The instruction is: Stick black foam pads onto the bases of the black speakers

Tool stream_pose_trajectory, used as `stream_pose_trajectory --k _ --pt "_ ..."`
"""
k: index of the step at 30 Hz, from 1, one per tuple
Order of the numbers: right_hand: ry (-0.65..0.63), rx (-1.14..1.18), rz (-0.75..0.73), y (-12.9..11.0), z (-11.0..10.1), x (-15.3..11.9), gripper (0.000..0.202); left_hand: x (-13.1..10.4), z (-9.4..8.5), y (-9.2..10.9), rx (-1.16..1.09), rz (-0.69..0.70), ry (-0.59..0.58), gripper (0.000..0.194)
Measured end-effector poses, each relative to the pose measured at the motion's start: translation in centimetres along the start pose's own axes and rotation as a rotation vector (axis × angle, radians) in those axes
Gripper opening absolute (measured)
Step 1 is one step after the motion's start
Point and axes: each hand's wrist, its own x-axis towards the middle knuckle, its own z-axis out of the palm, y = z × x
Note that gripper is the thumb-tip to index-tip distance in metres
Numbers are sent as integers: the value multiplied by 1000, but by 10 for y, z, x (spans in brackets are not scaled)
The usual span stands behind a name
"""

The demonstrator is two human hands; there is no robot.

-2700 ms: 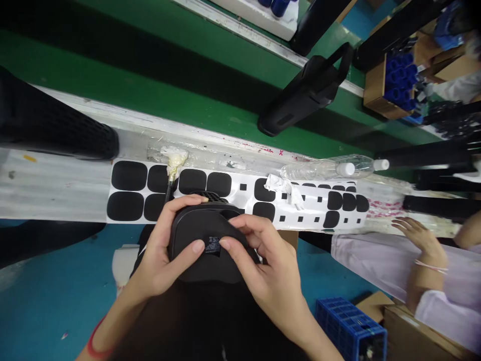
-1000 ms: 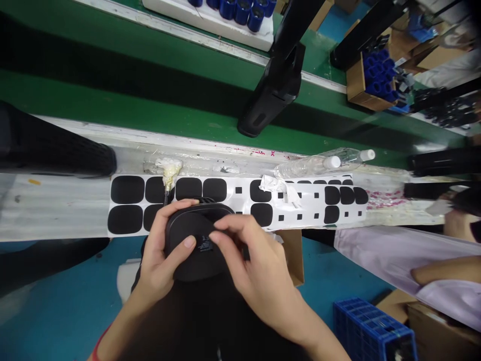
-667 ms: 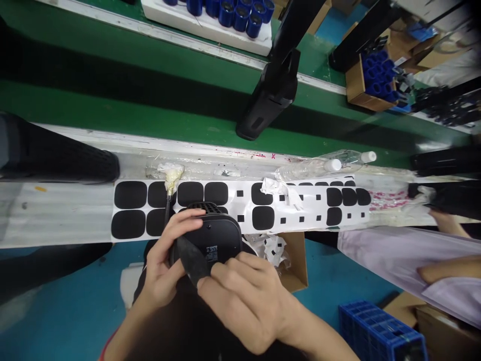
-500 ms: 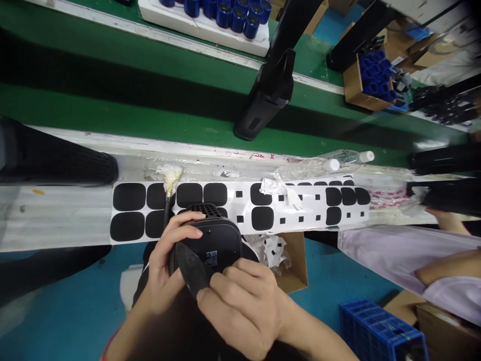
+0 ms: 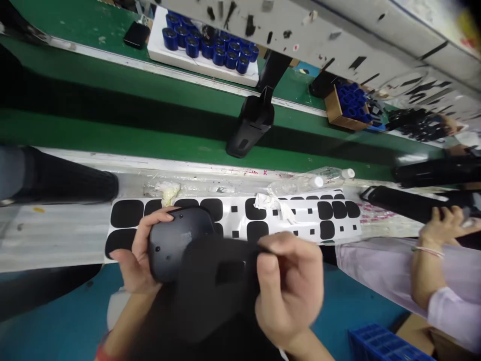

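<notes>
My left hand (image 5: 141, 255) grips the side of a dark rounded device (image 5: 175, 243), fingers at its top edge and thumb beside it. Its smooth face with small screw holes points up. My right hand (image 5: 291, 286) pinches the corner of a thin black rounded pad (image 5: 214, 281) between thumb and fingers. The pad is blurred, has a small dark rectangle on it and overlaps the device's right side in view. Behind both lies a white sheet (image 5: 240, 200) with rows of black rounded pads and small black squares.
Clear bottles (image 5: 293, 186) lie behind the sheet, with crumpled white paper (image 5: 272, 203) on it. A black cylinder (image 5: 75, 175) is at left. A co-worker's hand (image 5: 447, 225) touches a black device at right. A blue crate (image 5: 383, 343) stands below.
The device's face has tilted and now shows screw holes instead of its label. My right hand has moved right with the pad, away from my left hand. The view has shifted.
</notes>
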Motion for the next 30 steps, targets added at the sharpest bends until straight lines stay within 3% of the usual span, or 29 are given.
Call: stream_pose_trajectory --k 2,4,10,16,24,30 --pt "106 109 104 6 7 12 10 -3 1 -3 25 11 -15 65" --pt "127 166 184 12 10 16 10 -6 3 -3 27 26 -16 64" --pt "-74 128 224 15 16 6 16 -9 5 1 39 3 -76 60" --pt "-258 156 170 13 33 6 24 -11 -7 -2 64 13 -164 57" --pt "-353 111 130 13 39 14 26 -18 -22 8 38 -115 -393 51" --pt "-353 45 153 12 36 8 32 -18 -26 5 35 -116 -418 50"
